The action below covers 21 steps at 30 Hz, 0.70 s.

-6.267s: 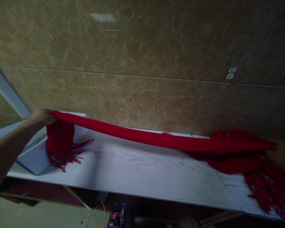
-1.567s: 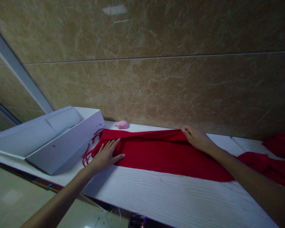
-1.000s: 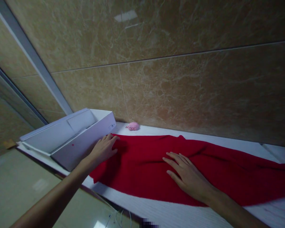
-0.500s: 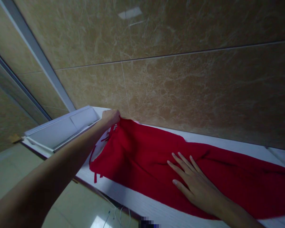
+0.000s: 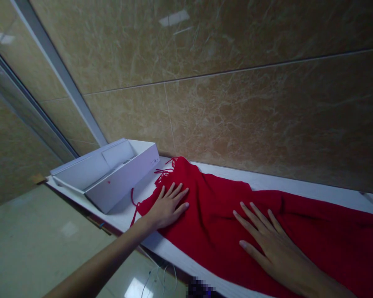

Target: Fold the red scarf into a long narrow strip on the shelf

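Note:
A red scarf with fringed ends lies spread along a white wood-grain tabletop against a tiled wall. My left hand lies flat on its fringed left end, fingers spread. My right hand rests flat on the middle of the scarf, fingers apart. Neither hand holds anything. The scarf runs off to the right edge of view.
An open white box with its lid raised stands at the table's left end, just left of the scarf's fringe. The marble-tiled wall backs the table. Pale floor tiles and loose cables lie below the front edge.
My left hand has let go of the scarf's lifted left end and now lies flat on it. The right hand stayed pressed on the middle. The end lies spread out, hiding the pink toy.

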Tool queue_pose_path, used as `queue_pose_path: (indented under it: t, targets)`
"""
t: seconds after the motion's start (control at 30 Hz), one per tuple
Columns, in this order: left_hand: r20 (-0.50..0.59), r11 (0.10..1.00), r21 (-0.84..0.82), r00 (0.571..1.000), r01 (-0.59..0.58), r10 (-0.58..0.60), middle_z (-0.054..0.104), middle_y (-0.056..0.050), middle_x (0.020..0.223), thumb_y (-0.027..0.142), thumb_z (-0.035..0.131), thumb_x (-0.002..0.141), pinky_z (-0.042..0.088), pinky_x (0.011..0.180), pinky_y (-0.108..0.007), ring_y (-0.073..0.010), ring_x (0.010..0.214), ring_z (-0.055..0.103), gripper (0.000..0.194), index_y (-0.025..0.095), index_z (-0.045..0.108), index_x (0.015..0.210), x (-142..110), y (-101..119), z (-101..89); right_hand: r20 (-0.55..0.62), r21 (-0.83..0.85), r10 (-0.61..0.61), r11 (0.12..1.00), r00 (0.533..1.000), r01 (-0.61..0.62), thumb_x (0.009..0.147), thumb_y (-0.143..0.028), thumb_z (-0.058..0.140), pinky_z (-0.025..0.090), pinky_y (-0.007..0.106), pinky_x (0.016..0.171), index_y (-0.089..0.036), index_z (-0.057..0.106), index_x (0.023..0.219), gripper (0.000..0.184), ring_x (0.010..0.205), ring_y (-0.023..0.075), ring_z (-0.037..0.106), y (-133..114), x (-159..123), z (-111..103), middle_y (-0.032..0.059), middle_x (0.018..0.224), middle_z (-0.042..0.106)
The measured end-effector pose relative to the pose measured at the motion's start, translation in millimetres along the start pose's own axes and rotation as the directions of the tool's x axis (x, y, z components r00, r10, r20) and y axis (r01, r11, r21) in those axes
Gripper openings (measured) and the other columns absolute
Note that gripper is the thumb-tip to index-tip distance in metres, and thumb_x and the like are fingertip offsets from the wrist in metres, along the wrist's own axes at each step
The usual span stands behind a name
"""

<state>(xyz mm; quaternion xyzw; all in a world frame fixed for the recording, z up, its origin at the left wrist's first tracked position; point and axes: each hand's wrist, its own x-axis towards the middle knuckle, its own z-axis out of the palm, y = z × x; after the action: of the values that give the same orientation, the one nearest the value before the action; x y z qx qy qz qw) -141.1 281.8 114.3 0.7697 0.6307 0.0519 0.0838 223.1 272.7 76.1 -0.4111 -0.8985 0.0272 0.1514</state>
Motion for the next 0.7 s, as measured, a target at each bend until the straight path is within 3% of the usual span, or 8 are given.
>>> queue_pose_path:
  t: [0.13, 0.27, 0.37, 0.47, 0.53, 0.6, 0.67, 0.7]
  targets:
    - [0.028, 0.991, -0.099, 0.995, -0.088, 0.091, 0.018, -0.007, 0.174, 0.067, 0.031, 0.104, 0.01, 0.13, -0.063, -0.033, 0.161, 0.007, 0.068, 0.032, 0.034, 0.163, -15.8, 25.0, 1.7, -0.015, -0.05, 0.043, 0.998, 0.999, -0.043, 0.101, -0.064, 0.046, 0.027, 0.078, 0.118, -0.041, 0.026, 0.164, 0.071, 0.155, 0.0393, 0.026, 25.3, -33.6, 1.4, 0.002, 0.168, 0.031]
    - [0.025, 0.981, -0.117, 0.987, -0.153, 0.157, 0.022, -0.006, 0.173, 0.059, 0.037, 0.105, 0.01, 0.132, -0.059, -0.0297, 0.162, 0.01, 0.062, 0.031, 0.039, 0.161, -19.8, 40.8, -0.6, -0.026, -0.09, 0.103, 0.99, 0.994, -0.105, 0.1, -0.065, 0.043, 0.029, 0.078, 0.118, -0.04, 0.031, 0.164, 0.07, 0.154, 0.0397, 0.028, 51.1, -63.9, -4.8, 0.0023, 0.166, 0.034]
    - [0.028, 0.973, -0.113, 0.978, -0.202, 0.206, 0.026, -0.007, 0.172, 0.056, 0.041, 0.105, 0.007, 0.131, -0.062, -0.0309, 0.161, 0.013, 0.061, 0.03, 0.039, 0.16, -26.6, 49.9, 5.5, 0.009, -0.104, 0.119, 0.988, 0.993, -0.117, 0.1, -0.066, 0.041, 0.03, 0.076, 0.118, -0.037, 0.033, 0.163, 0.07, 0.154, 0.0389, 0.028, 60.1, -72.2, -10.7, 0.0031, 0.166, 0.033]
    - [-0.054, 0.943, -0.165, 0.957, -0.289, 0.284, 0.036, -0.005, 0.169, 0.054, 0.046, 0.104, 0.016, 0.131, -0.058, -0.0289, 0.159, 0.026, 0.058, 0.032, 0.043, 0.157, -33.3, 49.7, 7.1, 0.035, -0.111, 0.109, 0.988, 0.993, -0.105, 0.1, -0.067, 0.041, 0.031, 0.076, 0.118, -0.037, 0.033, 0.163, 0.071, 0.154, 0.0384, 0.029, 61.5, -70.9, -13.2, 0.0027, 0.166, 0.034]
    - [-0.238, 0.952, -0.199, 0.954, -0.232, 0.183, 0.053, -0.007, 0.158, 0.05, 0.044, 0.105, 0.033, 0.125, -0.051, -0.0266, 0.148, 0.045, 0.049, 0.029, 0.054, 0.148, -35.9, 37.8, 0.0, 0.023, -0.116, 0.103, 0.988, 0.994, -0.1, 0.1, -0.068, 0.04, 0.03, 0.076, 0.118, -0.037, 0.033, 0.163, 0.071, 0.153, 0.0381, 0.03, 60.9, -68.8, -12.6, 0.0023, 0.166, 0.035]
    - [-0.41, 0.975, -0.211, 0.912, -0.069, -0.024, 0.068, -0.012, 0.134, 0.047, 0.042, 0.105, 0.048, 0.11, -0.046, -0.0273, 0.125, 0.061, 0.042, 0.023, 0.065, 0.131, -37.9, 16.4, -12.0, 0.005, -0.121, 0.104, 0.987, 0.995, -0.103, 0.1, -0.069, 0.04, 0.029, 0.076, 0.118, -0.037, 0.034, 0.163, 0.071, 0.153, 0.0377, 0.031, 60.1, -67.6, -11.2, 0.0023, 0.166, 0.035]
    - [-0.466, 0.982, -0.17, 0.871, 0.085, -0.156, 0.071, -0.013, 0.111, 0.046, 0.044, 0.103, 0.053, 0.096, -0.044, -0.0281, 0.105, 0.065, 0.04, 0.019, 0.071, 0.111, -40.8, -8.1, -23.5, 0.002, -0.122, 0.109, 0.987, 0.994, -0.108, 0.1, -0.07, 0.039, 0.028, 0.075, 0.119, -0.037, 0.036, 0.162, 0.07, 0.154, 0.0369, 0.03, 59.3, -67.2, -9.7, 0.0023, 0.166, 0.035]
    - [-0.452, 0.983, -0.129, 0.875, 0.128, -0.173, 0.07, -0.012, 0.104, 0.047, 0.045, 0.102, 0.053, 0.093, -0.044, -0.0282, 0.101, 0.065, 0.039, 0.019, 0.073, 0.103, -42.8, -18.6, -27.0, 0.001, -0.12, 0.111, 0.987, 0.994, -0.11, 0.1, -0.07, 0.039, 0.027, 0.075, 0.119, -0.037, 0.036, 0.162, 0.07, 0.154, 0.0365, 0.029, 59.0, -67.1, -9.1, 0.0024, 0.166, 0.035]
